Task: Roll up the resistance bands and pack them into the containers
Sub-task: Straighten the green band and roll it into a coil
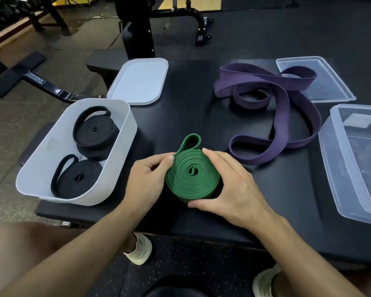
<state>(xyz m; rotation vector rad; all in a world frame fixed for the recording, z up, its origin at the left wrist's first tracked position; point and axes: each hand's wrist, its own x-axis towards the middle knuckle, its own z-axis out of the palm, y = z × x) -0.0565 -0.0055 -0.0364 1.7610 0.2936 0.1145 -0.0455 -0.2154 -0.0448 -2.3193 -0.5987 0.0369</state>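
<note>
The green band (192, 176) is wound into a tight coil near the front edge of the black table (193, 108), tipped so its spiral face looks up. Its last loop stands loose at the coil's twelve o'clock. The left hand (147, 181) grips the coil at nine o'clock, thumb pressed on the outer wrap. The right hand (229, 185) curls round it from three o'clock, index finger over the top and thumb under the near edge at six.

At nine to ten o'clock from the coil sits a white tub (124, 133) overhanging the table's left edge. It holds two rolled black bands, a far one (94, 130) and a near one (77, 179). The tub's white lid (139, 81) lies just beyond it at eleven o'clock.

At one to two o'clock a purple band (283, 108) lies unrolled in loose loops, its far end resting on a clear lid (332, 88). A clear tub (330, 146) stands at three o'clock by the table's right edge.

Below the table, two pale shoes (139, 249) show on the speckled floor.
</note>
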